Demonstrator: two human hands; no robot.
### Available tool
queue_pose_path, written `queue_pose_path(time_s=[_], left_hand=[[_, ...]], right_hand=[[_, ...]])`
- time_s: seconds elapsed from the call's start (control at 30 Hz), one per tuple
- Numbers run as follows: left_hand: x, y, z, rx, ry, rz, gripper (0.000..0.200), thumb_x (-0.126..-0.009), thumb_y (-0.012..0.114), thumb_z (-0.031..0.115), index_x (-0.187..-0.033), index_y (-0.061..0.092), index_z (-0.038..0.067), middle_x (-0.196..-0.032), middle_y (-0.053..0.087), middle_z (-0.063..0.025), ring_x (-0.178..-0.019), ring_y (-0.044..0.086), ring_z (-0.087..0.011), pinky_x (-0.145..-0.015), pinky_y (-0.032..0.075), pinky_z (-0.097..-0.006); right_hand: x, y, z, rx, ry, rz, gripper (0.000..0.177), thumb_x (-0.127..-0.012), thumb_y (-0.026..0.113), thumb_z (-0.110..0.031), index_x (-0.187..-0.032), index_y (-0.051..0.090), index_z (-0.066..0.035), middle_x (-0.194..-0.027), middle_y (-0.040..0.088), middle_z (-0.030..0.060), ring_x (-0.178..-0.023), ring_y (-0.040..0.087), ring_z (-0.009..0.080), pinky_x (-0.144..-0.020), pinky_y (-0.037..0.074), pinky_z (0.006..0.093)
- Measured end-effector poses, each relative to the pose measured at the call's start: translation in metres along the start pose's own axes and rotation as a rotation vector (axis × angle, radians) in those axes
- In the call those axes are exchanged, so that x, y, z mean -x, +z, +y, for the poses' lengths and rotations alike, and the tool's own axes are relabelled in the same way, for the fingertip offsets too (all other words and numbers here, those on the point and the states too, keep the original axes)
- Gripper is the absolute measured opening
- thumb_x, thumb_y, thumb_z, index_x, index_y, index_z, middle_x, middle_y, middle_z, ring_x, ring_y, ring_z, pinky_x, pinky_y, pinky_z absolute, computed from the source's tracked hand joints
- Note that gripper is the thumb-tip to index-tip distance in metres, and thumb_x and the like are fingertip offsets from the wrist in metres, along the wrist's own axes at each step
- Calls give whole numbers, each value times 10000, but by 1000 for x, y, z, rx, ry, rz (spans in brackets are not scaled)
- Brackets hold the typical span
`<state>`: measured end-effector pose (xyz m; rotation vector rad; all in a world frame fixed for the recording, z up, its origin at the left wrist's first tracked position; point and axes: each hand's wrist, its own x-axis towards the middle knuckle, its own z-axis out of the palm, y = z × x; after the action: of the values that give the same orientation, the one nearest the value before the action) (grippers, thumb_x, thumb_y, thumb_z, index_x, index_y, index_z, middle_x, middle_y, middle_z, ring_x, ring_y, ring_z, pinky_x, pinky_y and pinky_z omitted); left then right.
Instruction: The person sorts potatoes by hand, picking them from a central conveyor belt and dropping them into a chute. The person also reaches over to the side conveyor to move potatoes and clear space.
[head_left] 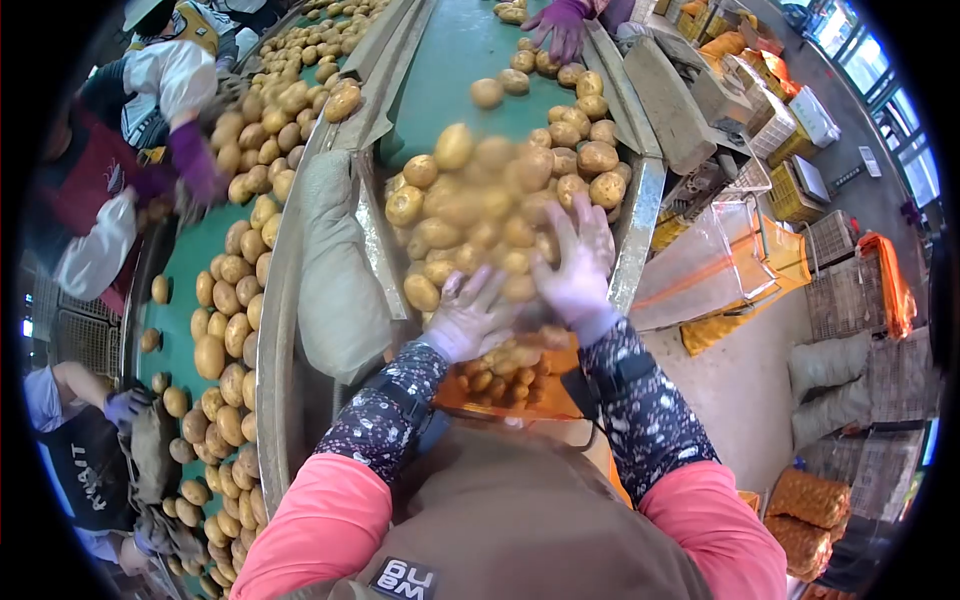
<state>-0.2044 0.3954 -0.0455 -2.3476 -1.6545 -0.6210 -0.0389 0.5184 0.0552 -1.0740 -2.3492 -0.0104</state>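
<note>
Potatoes (440, 235) lie heaped at the near end of a green conveyor belt (440, 110), some of them smeared by motion. My left hand (470, 315), in a pale glove, is spread at the heap's near edge, fingers apart. To its right, my right hand (580, 255), gloved alike, also has its fingers stretched out against the potatoes. Neither hand is closed around one. Below them an orange mesh bag (540, 400) hangs at the belt's end, with more potatoes inside.
A grey cloth-wrapped bundle (340, 270) lies along the left rail. Another belt (190, 260) carries potatoes past co-workers on the left. A co-worker's purple glove (560, 28) reaches in at the top. Crates (830, 240) and filled potato sacks (805, 500) stand at right.
</note>
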Motion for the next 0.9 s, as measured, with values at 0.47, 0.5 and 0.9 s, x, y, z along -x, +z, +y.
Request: queue_pose_path(time_s=[0.47,0.5,0.9], left_hand=[[-26,-9,-52,-101,-394,-104,736,-792,708,548,-1432,506,246,-1526,367,-201,-1432,247,-496,-1069,323,-624],[-25,-6,-55,-98,-389,-109,725,-791,709,545,-1424,515,250,-1524,371,-199,-1435,247,-487,-1065,327,-619],[-15,-9,-52,11,-199,-115,525,-863,627,426,-1364,530,300,-1296,561,-137,-957,633,-306,-762,513,-472]], right_hand=[[11,85,-23,82,-91,7,498,-805,652,-169,-1301,613,-154,-1340,560,216,-1237,519,444,-1028,428,529],[13,89,-26,127,-88,-6,478,-811,652,-214,-1286,608,-170,-1348,537,191,-1247,497,428,-1010,433,517],[-132,87,-54,-183,-159,-222,458,-831,631,-128,-1288,632,-144,-1369,552,142,-1219,568,313,-1022,465,415]])
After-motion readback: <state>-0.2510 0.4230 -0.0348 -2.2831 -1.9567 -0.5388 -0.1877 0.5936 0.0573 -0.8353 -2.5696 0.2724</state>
